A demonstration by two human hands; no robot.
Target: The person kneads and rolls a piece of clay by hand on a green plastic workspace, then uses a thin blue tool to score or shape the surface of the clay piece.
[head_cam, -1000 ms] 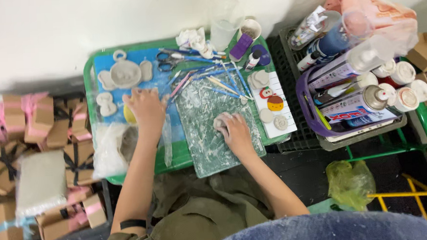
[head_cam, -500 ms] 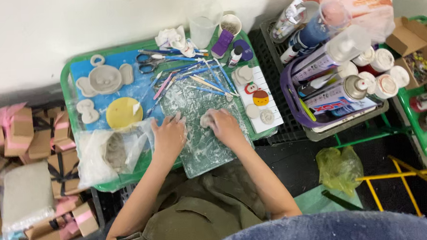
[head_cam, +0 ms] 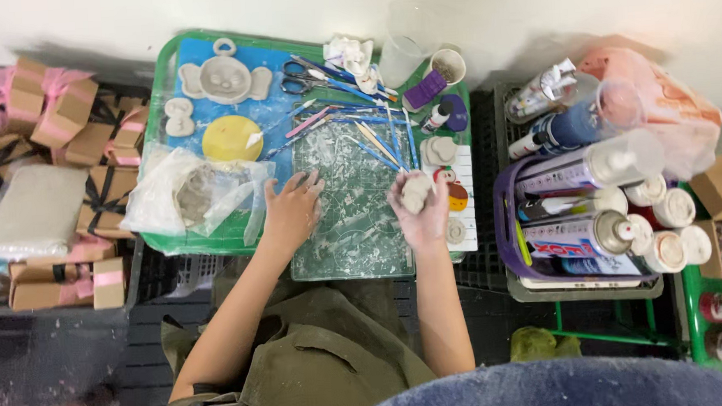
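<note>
Seen from above: the right hand closes around a pale lump of clay raised over the green tray, while the left hand, released, lies flat steadying the clear sheet beside the plastic bag.

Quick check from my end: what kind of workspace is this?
Likely a small clay-craft worktable. The right hand holds a clay lump, shaped clay pieces lie on the green tray, and modelling tools sit beside it.
</note>
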